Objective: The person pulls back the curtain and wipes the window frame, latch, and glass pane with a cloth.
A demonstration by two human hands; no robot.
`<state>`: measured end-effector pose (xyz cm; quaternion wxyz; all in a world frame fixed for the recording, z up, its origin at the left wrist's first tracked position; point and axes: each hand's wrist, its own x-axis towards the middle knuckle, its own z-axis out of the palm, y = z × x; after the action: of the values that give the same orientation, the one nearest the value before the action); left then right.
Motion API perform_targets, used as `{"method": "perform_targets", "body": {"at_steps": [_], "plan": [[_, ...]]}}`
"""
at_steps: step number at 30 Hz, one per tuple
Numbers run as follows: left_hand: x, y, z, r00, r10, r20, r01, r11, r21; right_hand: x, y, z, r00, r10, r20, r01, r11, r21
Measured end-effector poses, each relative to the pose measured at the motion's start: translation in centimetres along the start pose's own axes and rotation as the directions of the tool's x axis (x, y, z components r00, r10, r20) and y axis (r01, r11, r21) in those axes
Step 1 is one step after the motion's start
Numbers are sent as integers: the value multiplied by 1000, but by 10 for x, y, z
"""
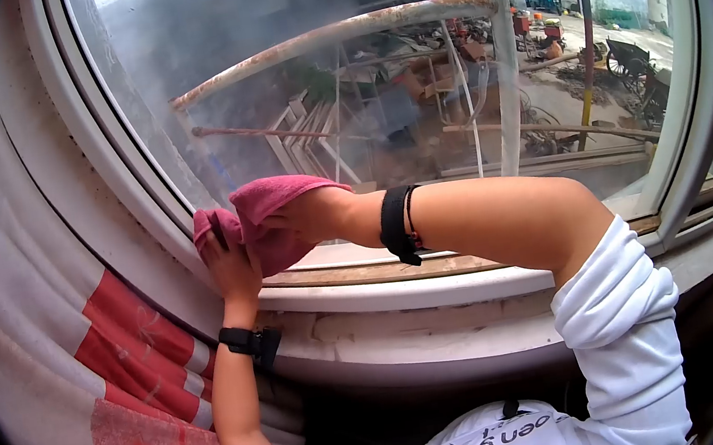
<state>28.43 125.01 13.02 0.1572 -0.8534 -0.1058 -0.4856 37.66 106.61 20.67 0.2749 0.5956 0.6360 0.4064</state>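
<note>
A pink cloth (276, 191) is bunched against the lower left corner of the window glass (416, 125). My right hand (312, 216) reaches across from the right with its fingers partly covered by the cloth, gripping it. My left hand (228, 259) comes up from below and holds the cloth's left part beside the window frame (141, 161). Some fingertips of both hands are hidden in the folds. Black bands circle both wrists.
A red and white curtain (132, 328) hangs along the left side. The white sill (402, 296) runs below the glass. Through the pane I see a rusty metal railing (331, 32), stacked debris and a cart (627, 56) in a yard.
</note>
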Motion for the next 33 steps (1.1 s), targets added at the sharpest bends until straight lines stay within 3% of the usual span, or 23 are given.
{"method": "perform_targets", "body": {"at_steps": [1, 2, 3, 6, 7, 9, 11, 13, 15, 17, 19, 21, 23, 26, 29, 31, 33], "plan": [[12, -1, -1, 1000, -24, -16, 24, 1000, -4, -4, 11, -5, 999, 29, -21, -28, 998, 48], [26, 1, -4, 998, -39, -47, 39, 999, -3, -5, 21, -5, 981, 179, -79, -151, 948, 281], [41, 4, -8, 996, -47, -77, 47, 999, -3, -8, 33, -1, 937, 255, -239, -181, 939, 293], [85, 15, -17, 973, -84, -216, 65, 993, -96, -38, 78, -32, 861, 392, -323, -266, 890, 371], [102, 29, -29, 954, -78, -289, 15, 976, -215, -49, 91, -40, 830, 431, -354, -303, 881, 363], [129, 54, -44, 926, -37, -376, -65, 965, -254, -81, 115, -70, 829, 525, -191, -400, 796, 455], [152, 92, -63, 898, -30, -439, -136, 930, -342, -117, 131, -89, 758, 630, -170, -554, 759, 341], [177, 128, -67, 892, -66, -446, -125, 914, -386, -145, 160, -77, 571, 458, -682, -571, 818, 72], [194, 170, -79, 813, 37, -582, -221, 943, -248, -200, 166, -94, 683, 543, -489, -553, 821, 139], [206, 203, -90, 791, 75, -608, -266, 936, -231, -240, 167, -101, 614, 578, -537, -650, 756, 71], [213, 239, -100, 768, 109, -631, -308, 927, -215, -278, 155, -109, 566, 721, -401, -767, 639, 66], [215, 273, -114, 745, 225, -628, -387, 913, -132, -320, 155, -82, 451, 775, -441, -857, 515, 29], [205, 311, -131, 829, 191, -525, -392, 869, -301, -353, 143, -82, 370, 839, -398, -880, 454, 139], [195, 358, -130, 807, 289, -515, -486, 820, -302, -401, 130, -66, 347, 816, -463, -891, 440, 109], [188, 401, -133, 780, 319, -538, -552, 756, -352, -427, 115, -70, 280, 893, -352, -923, 351, 155], [185, 429, -134, 735, 298, -609, -611, 681, -404, -439, 106, -73, 289, 899, -330, -923, 353, 153], [184, 448, -137, 738, 341, -582, -624, 672, -398, -443, 105, -75, 287, 908, -305, -927, 344, 153]]}}
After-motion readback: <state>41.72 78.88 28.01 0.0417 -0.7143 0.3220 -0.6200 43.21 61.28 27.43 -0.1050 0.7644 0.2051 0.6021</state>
